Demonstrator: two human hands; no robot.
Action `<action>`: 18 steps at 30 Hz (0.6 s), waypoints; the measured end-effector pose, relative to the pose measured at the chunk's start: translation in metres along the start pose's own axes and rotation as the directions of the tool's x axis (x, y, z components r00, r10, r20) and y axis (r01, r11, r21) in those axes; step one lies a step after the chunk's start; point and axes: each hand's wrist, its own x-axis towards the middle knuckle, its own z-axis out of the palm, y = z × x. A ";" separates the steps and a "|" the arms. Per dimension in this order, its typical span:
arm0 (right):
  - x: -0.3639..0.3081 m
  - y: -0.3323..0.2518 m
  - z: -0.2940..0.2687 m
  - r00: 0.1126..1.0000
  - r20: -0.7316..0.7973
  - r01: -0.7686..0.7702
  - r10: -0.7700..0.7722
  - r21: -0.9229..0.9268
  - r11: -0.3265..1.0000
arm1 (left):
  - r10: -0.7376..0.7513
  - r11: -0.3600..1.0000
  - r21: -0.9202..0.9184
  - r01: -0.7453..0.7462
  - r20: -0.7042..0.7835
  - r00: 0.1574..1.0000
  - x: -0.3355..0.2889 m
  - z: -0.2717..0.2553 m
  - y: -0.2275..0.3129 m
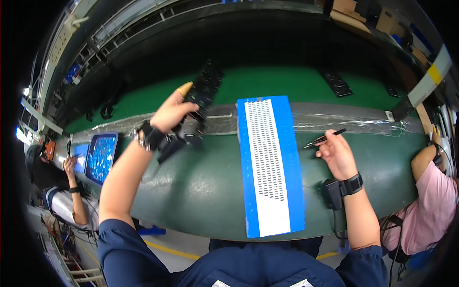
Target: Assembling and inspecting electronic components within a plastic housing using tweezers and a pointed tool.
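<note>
My left hand (171, 114), with a yellow cover on a fingertip, is closed on a long black plastic part (209, 88). That part is held tilted over the edge of the green belt, and motion blurs its details. In my right hand (338, 158) is a pair of dark tweezers (314, 142), its tips pointing left toward a blue board (295, 191). On the board lies a white sheet (272, 217) bearing rows of small black rectangular stickers; its lowest part is bare white. The right hand is apart from the board.
Further black parts (338, 85) lie on the green belt (277, 79) beyond the worktable (201, 191). At the left stands a tray (101, 158) of blue pieces. Co-workers sit at both sides, one in a pink shirt (432, 201). A cable hangs from my right wrist device (333, 193).
</note>
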 end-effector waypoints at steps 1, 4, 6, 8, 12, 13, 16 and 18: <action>0.000 0.000 0.002 1.000 0.020 -0.001 0.001 0.013 1.000 | 0.096 0.974 0.213 -0.082 -0.058 0.994 0.022 -0.014 0.000; -0.003 0.001 -0.001 0.998 0.062 0.001 -0.002 0.019 1.000 | 0.117 0.585 0.806 0.086 -0.189 0.975 0.077 -0.036 0.011; -0.006 0.002 0.000 0.998 0.063 -0.006 0.007 -0.013 1.000 | 0.141 0.271 0.939 0.214 -0.258 0.956 0.098 -0.031 0.014; -0.007 0.002 0.003 0.998 0.052 -0.032 0.035 -0.043 0.999 | 0.105 0.249 0.935 0.253 -0.286 0.953 0.110 -0.018 0.006; -0.013 0.000 0.003 0.992 0.111 -0.055 0.066 -0.094 0.994 | 0.264 0.540 0.839 0.065 -0.242 0.934 0.092 0.013 -0.001; -0.011 -0.001 0.003 0.989 0.137 -0.035 0.052 -0.123 0.992 | 0.352 0.626 0.776 -0.078 -0.192 0.916 0.081 0.019 -0.003; -0.008 -0.002 -0.003 0.989 0.139 -0.018 0.041 -0.160 0.987 | 0.151 0.986 0.048 -0.162 0.175 0.973 0.018 0.058 0.003; -0.004 0.000 -0.006 0.992 0.122 -0.002 0.021 -0.156 0.988 | -0.055 0.923 -0.315 0.221 0.461 0.886 -0.034 0.078 0.003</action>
